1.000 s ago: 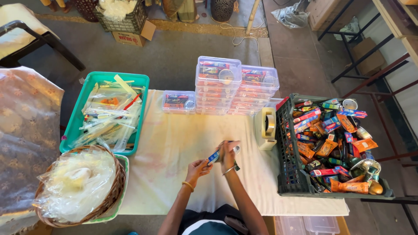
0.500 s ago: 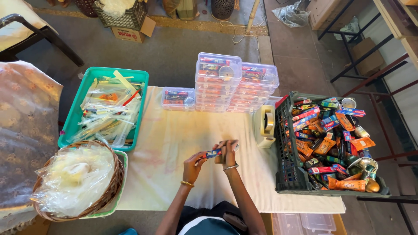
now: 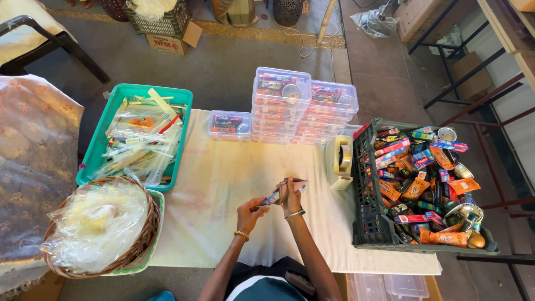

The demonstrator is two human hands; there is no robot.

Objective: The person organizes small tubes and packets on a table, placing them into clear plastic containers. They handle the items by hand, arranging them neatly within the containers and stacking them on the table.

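My left hand (image 3: 251,212) and right hand (image 3: 290,195) pinch a small tube-like packet (image 3: 274,197) between their fingertips, just above the cloth-covered table (image 3: 223,178). To the right sits a tape dispenser (image 3: 340,161), then a dark crate (image 3: 370,223) of packets; clear boxes (image 3: 304,106) are stacked beyond.
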